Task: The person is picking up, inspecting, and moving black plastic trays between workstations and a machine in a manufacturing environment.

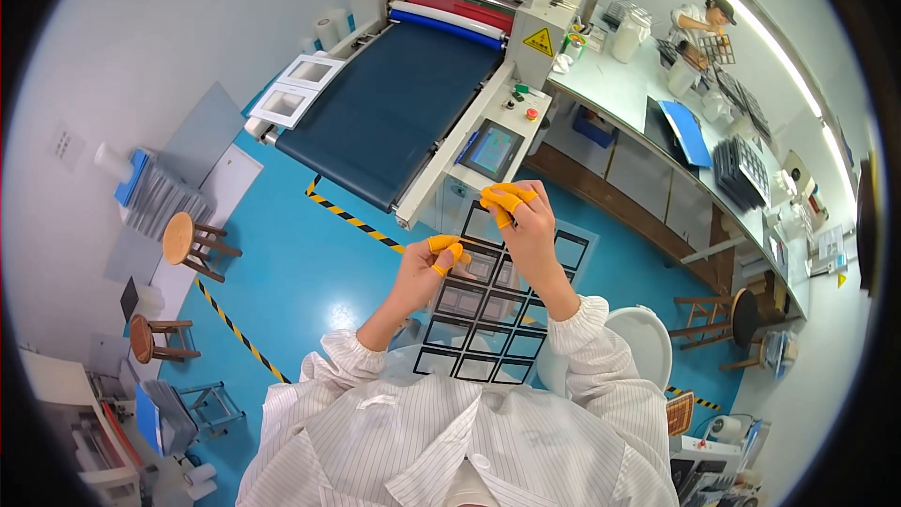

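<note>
A clear sheet (503, 305) printed with rows of black rectangular frames lies in front of my chest. My left hand (425, 268) is at its left edge, with orange finger cots on the thumb and fingers. Those fingertips are pinched together; what they hold, if anything, is too small to make out. Over the far part of the sheet is my right hand (527, 225), also in orange finger cots. Its fingers curl in to the thumb, and whatever is between them is hidden.
Ahead stands a roller machine with a dark blue belt (394, 103), a control screen (491, 149) and white framed panels (297, 90) on its left side. A long workbench (610, 84) runs along the right, where another person (706, 19) works. Wooden stools (185, 238) and a white bin (643, 343) stand around.
</note>
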Motion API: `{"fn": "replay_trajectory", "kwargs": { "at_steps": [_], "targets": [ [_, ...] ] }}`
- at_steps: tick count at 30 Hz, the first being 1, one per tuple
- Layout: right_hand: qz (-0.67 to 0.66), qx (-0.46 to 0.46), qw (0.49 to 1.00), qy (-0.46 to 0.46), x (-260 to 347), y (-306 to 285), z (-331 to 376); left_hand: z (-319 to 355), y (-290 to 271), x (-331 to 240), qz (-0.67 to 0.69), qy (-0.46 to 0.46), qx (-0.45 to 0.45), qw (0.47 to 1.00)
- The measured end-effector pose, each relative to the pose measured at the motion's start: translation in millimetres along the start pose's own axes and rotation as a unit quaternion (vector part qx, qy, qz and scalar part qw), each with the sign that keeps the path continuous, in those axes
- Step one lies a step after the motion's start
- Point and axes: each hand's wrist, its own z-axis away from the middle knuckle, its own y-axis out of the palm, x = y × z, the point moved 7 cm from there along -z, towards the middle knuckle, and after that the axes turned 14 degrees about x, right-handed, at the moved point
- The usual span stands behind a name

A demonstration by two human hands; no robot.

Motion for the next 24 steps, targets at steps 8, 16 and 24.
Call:
{"fn": "replay_trajectory", "kwargs": {
  "at_steps": [8, 16, 24],
  "targets": [
    [0.042, 0.066, 0.997, -0.005, 16, 11, 19, 0, 3, -5, 0.016, -0.006, 0.018, 1.000],
    [0.010, 0.145, 0.989, 0.006, 28, 30, 78, -24, -12, -8, 0.104, 0.083, -0.028, 0.991],
    [-0.059, 0.138, 0.989, 0.016, 33, 25, 90, -32, 13, -2, 0.556, 0.101, 0.166, 0.808]
  ]
}}
